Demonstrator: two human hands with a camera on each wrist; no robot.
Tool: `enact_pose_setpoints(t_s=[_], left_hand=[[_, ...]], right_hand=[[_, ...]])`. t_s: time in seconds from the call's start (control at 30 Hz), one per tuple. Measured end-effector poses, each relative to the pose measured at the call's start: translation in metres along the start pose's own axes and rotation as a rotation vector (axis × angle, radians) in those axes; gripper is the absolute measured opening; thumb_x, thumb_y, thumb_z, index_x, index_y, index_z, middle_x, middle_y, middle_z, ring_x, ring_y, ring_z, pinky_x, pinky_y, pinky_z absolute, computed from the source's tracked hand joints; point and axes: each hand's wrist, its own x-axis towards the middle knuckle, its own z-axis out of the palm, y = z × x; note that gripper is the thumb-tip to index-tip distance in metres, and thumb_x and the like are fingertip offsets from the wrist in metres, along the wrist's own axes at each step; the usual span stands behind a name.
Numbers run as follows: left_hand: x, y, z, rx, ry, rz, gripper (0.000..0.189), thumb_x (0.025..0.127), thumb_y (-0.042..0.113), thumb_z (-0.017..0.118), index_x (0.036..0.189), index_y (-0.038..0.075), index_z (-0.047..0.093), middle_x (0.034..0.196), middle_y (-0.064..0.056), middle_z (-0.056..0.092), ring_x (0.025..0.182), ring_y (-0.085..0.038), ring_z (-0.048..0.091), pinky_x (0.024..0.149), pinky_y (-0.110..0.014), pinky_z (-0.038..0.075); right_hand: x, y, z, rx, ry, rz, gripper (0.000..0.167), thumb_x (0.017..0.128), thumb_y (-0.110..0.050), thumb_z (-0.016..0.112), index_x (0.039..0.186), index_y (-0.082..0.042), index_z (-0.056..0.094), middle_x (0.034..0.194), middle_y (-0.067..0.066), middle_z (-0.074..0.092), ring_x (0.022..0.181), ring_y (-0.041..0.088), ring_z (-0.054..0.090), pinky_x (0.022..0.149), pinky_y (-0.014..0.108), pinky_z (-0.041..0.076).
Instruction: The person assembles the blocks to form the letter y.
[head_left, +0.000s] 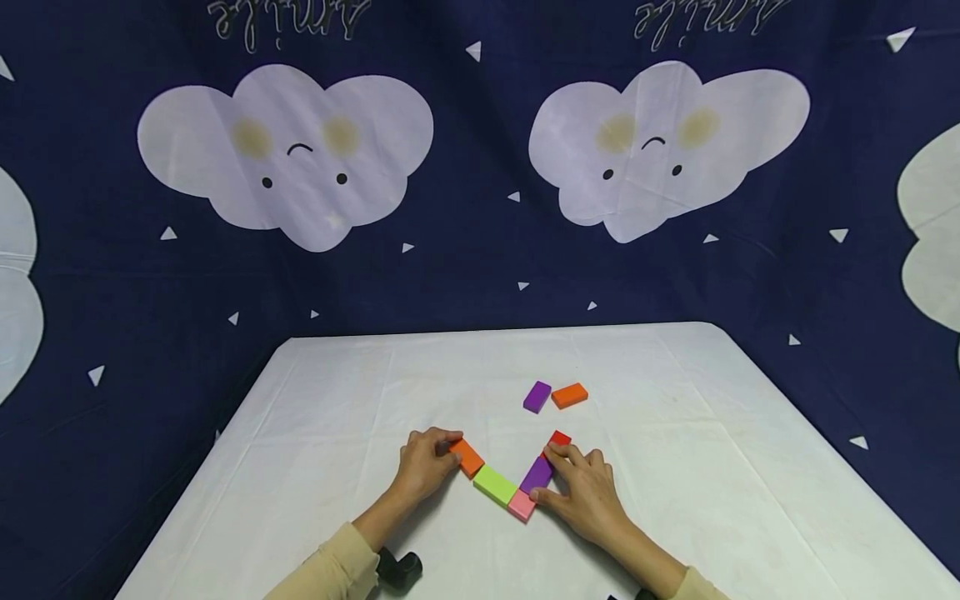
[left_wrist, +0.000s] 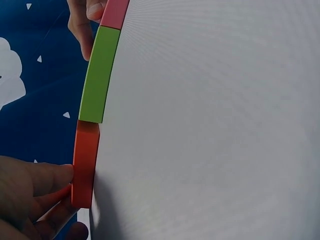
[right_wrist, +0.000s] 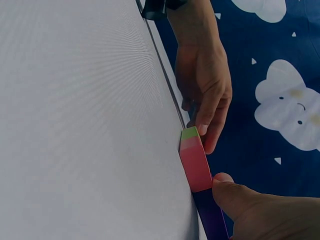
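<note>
Wooden-looking blocks form a V-shaped row on the white table. At its left end, my left hand (head_left: 425, 461) pinches an orange block (head_left: 467, 457) between thumb and fingers. A lime green block (head_left: 495, 485) comes after it, then a pink block (head_left: 522, 505) at the corner. From there a purple block (head_left: 536, 475) and a red block (head_left: 559, 437) run up and away. My right hand (head_left: 588, 492) grips the purple block, thumb near the pink joint and forefinger by the red one. The left wrist view shows the orange block (left_wrist: 86, 165) meeting the green block (left_wrist: 100, 75).
Behind the row lie a loose purple block (head_left: 537, 397) and a loose orange block (head_left: 570, 396), close together. A dark object (head_left: 400, 572) sits by the left sleeve. The white table (head_left: 337, 392) ends at a navy curtain (head_left: 465, 283) with clouds.
</note>
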Motion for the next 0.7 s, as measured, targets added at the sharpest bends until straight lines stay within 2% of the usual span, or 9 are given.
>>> enact_pose_setpoints(t_s=[0.23,0.7], left_hand=[[-0.0007,-0.0005,-0.0003,0.013,0.019,0.025,0.03,0.074,0.008,0.071,0.104,0.008,0.072,0.099,-0.008,0.071,0.079,-0.016,0.044,0.073,-0.031,0.026],[-0.001,-0.0008,-0.0006,-0.005,0.008,0.016,0.03,0.075,0.009,0.07,0.105,0.01,0.072,0.1,-0.007,0.071,0.08,-0.017,0.045,0.074,-0.03,0.025]], right_hand=[[0.0002,0.0001,0.0004,0.001,0.003,0.003,0.068,0.068,-0.049,0.076,0.123,-0.01,0.064,0.121,-0.001,0.061,0.079,0.014,0.034,0.071,0.03,0.026],[0.0005,0.0006,0.0013,-0.005,0.004,0.0,0.069,0.068,-0.051,0.075,0.123,-0.01,0.063,0.118,-0.001,0.061,0.078,0.015,0.034,0.07,0.029,0.025]])
